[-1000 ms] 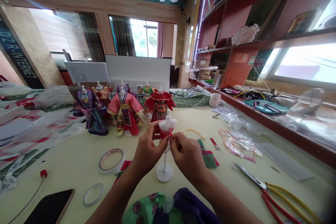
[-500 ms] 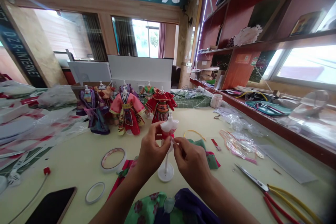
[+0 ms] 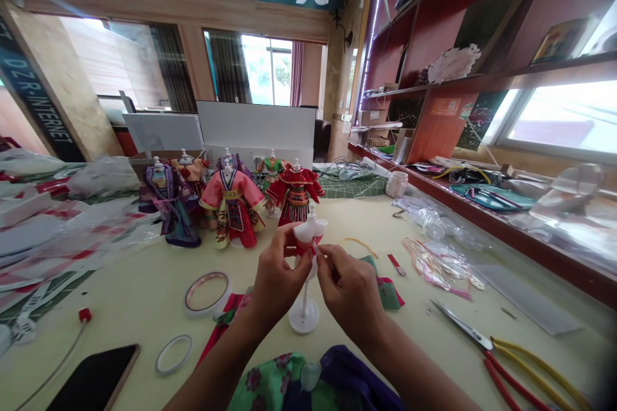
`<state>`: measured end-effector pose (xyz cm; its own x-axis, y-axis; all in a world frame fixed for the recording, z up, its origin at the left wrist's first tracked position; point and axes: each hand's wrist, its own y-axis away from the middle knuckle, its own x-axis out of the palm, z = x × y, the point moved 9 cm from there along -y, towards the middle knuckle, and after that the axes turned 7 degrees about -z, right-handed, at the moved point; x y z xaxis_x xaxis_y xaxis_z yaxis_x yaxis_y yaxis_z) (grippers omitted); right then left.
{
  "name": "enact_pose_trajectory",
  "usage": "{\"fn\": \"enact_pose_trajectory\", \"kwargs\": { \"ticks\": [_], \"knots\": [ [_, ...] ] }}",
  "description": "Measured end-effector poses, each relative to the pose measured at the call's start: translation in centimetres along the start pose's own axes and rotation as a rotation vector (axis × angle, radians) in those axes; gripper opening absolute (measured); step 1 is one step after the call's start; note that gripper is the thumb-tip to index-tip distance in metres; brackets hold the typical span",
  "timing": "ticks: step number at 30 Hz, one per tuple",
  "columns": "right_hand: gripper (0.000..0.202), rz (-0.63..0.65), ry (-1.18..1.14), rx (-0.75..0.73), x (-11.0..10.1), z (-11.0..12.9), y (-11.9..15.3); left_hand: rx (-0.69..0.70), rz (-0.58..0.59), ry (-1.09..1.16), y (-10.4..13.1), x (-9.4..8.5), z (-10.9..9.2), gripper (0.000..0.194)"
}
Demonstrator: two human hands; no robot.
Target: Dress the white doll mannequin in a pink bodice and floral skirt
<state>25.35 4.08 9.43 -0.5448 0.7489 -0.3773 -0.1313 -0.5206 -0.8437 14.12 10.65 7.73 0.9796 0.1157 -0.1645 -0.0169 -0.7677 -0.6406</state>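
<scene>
Head view: my left hand [image 3: 276,275] clasps the form [image 3: 305,231]; my right hand [image 3: 348,279] pinches red cloth [image 3: 303,247] wrapped within that grip, apparently unfastened.

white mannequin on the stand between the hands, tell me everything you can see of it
The small white mannequin looks like smooth plastic: a headless torso with a knobbed neck, on a thin stem and round base. It stands roughly upright on the pale table. Red material covers part of its chest. The left hand holds its side; the right hand's fingertips are close at the front. Fingers partly hide its lower torso.
</scene>
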Motion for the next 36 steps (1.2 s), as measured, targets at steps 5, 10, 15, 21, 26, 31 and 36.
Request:
{"fn": "enact_pose_trajectory", "kwargs": {
  "ticks": [5, 10, 15, 21, 26, 31, 36],
  "knots": [
    [0.019, 0.024, 0.037, -0.019, 0.3, 0.2, -0.3, 0.031, -0.001, 0.014, -0.1, 0.0, -0.3, 0.032],
    [0.019, 0.02, 0.124, -0.062, 0.2, 0.8, -0.5, 0.047, 0.004, -0.004, 0.1, 0.1, -0.3, 0.033],
    [0.025, -0.005, 0.265, -0.154, 0.2, 1.7, -0.4, 0.049, -0.001, -0.027, 0.3, 0.1, -0.3, 0.033],
    [0.022, 0.045, 0.19, -0.086, 0.1, 1.1, -0.1, 0.065, -0.011, -0.013, 0.3, 0.1, -0.6, 0.033],
    [0.022, 0.06, 0.149, -0.055, -0.3, 0.7, 0.2, 0.047, -0.008, -0.018, 0.3, 0.2, -0.5, 0.034],
    [0.02, 0.056, 0.134, -0.043, -0.5, 0.4, 0.2, 0.021, 0.004, -0.002, 0.3, 0.3, -0.2, 0.034],
    [0.018, 0.067, 0.114, -0.019, -0.6, 0.2, 0.6, -0.019, -0.009, -0.007, 0.2, 0.1, 0.1, 0.037]
  ]
}}
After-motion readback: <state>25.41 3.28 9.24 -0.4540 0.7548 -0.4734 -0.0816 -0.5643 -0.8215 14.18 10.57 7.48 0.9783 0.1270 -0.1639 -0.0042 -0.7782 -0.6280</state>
